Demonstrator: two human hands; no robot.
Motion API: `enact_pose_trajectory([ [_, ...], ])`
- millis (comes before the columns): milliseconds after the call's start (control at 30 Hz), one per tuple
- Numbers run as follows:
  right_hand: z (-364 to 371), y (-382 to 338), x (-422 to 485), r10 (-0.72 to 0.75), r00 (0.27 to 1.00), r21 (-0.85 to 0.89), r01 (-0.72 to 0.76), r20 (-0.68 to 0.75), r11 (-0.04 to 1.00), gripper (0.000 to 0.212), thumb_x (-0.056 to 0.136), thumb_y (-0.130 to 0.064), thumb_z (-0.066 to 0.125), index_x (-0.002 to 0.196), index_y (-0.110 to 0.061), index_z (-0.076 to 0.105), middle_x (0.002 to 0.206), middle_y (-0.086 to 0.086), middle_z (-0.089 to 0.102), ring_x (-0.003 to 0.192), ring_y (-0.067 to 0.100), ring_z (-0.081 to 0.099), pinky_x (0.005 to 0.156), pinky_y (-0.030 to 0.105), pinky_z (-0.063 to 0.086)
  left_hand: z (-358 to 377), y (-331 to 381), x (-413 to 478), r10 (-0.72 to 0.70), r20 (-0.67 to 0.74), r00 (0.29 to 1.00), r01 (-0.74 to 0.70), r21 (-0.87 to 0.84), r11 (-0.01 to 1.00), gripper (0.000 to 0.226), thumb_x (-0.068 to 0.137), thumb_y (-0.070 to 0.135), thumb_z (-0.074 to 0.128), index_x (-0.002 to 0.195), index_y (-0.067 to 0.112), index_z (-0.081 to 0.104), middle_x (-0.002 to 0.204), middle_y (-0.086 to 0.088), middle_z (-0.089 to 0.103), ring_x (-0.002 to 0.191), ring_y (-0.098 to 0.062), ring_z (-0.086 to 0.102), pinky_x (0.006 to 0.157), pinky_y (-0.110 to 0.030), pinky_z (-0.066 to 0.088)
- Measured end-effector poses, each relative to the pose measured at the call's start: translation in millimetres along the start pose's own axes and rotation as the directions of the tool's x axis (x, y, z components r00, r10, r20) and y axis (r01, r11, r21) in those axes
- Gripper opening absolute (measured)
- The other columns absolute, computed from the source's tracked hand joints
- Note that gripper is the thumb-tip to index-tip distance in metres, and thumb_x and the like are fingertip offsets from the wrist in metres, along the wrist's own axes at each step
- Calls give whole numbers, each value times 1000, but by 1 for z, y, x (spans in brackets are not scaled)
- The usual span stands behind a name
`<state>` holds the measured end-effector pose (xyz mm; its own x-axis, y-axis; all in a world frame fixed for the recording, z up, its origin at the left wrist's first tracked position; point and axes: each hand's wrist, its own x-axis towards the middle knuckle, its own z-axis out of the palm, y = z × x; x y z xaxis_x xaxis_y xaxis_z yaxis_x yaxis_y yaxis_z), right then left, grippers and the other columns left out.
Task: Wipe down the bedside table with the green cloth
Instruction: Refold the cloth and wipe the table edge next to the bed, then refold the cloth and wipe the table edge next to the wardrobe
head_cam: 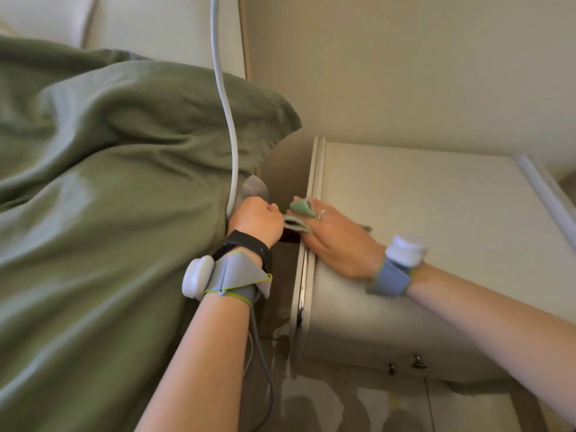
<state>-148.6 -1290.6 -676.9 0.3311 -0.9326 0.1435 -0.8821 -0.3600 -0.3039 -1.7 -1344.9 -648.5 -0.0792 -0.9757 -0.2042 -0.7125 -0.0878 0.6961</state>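
**Risk: cloth bunched at the table edge, may drop into the gap**

- Green cloth point(298, 215) sits at the left edge of the bedside table point(436, 213), half over the lip, crumpled into folds. Only a sliver of it shows on the far side of the right hand, near the knuckles.
- Right hand point(338, 241) lies flat on the tabletop, fingers point(314, 210) spread loosely over the cloth, pressing rather than pinching. Left hand point(257, 218) is curled closed at the cloth's free end; looks like a pinch on the corner, but the actual contact is hidden by the knuckles.
- Failure 1: cloth slips off the lip into the dark gap point(282, 244) between bed and table. Cause: most of the visible cloth overhangs the edge, and the right hand holds it by downward pressure only.
- Failure 2: poor coverage. Bunched cloth means small contact patch, so a wipe would likely leave streaks. Most of the tabletop, toward the wall, is away from the cloth.
- Failure 3: snag. White cable point(232, 135) hangs right by the left hand, against the green bedding point(109, 182); a sweep of that arm could catch it.
- Frame is motion-blurred, so the exact grip is uncertain.
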Motion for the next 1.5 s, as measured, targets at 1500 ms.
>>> enact_pose_trajectory([
  [1500,-146,46,-187,718,645,845,-206,-262,494,37,87,-31,56,96,5,61,95,28,66,89,29,60,83,53,50,140,154,-140,338,603,723,488,-791,367,40,103,29,30,104,5,61,72,-7,74,58,-15,70,52,-23,56],
])
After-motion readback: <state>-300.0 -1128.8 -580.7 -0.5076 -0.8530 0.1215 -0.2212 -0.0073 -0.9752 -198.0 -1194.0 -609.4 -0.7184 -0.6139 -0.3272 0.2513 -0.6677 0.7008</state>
